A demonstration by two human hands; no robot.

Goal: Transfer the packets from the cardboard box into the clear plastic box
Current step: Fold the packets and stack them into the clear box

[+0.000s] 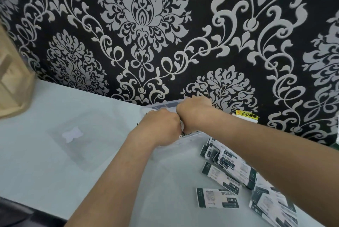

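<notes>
A clear plastic box (157, 106) stands on the pale table against the patterned wall. Both my hands reach down into it, side by side and touching. My left hand (161, 127) and my right hand (194, 113) have their fingers curled down inside the box, over packets that are mostly hidden; a sliver of packet shows between the hands. Several white-and-dark-green packets (217, 197) lie loose on the table to the right, under my right forearm. The cardboard box (12, 83) sits at the far left edge.
The clear box lid (80, 138) lies flat on the table to the left of the box. A yellow warning sticker (246, 114) is on the wall behind my right wrist. The table's dark front edge runs along the bottom left.
</notes>
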